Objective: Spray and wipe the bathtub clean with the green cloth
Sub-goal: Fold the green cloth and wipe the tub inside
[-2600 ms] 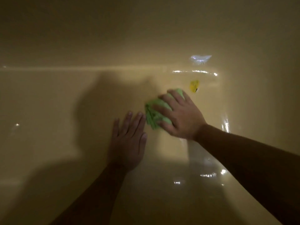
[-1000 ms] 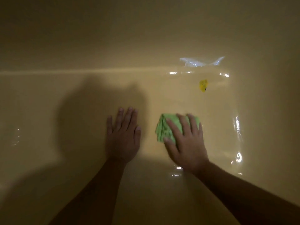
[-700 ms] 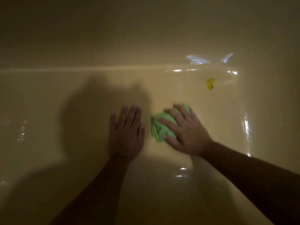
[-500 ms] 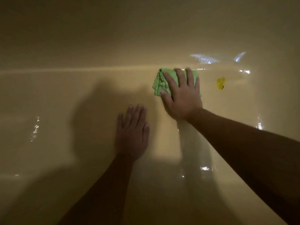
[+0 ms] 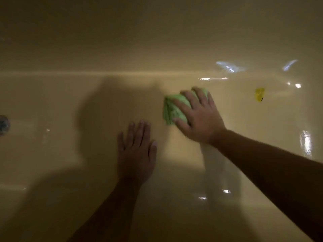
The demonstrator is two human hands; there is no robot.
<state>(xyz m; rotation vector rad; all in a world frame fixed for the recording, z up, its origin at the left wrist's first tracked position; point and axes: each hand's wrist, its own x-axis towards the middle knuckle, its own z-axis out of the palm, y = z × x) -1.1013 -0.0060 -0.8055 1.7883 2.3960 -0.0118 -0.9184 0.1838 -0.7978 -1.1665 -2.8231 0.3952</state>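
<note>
Two bare hands lie on the floor of the glossy cream-yellow bathtub [image 5: 52, 102], whose far wall rises from a pale crease [image 5: 104, 73] running from 9 to 3 o'clock across the upper view. Open floor stretches toward 9 o'clock as far as the round dark metal drain [image 5: 3, 125] at the left edge. Toward 3 o'clock it reaches a small yellow scrap [image 5: 259, 94] near the curved end wall. The left hand [image 5: 138, 154] rests flat, palm down, fingers straight and close together, holding nothing. At its 1 o'clock, apart from it, the right hand [image 5: 199, 117] presses spread fingers down on the bunched bright green cloth [image 5: 173, 109]. The cloth juts from under the fingers toward 9 o'clock and lies short of the crease.
</note>
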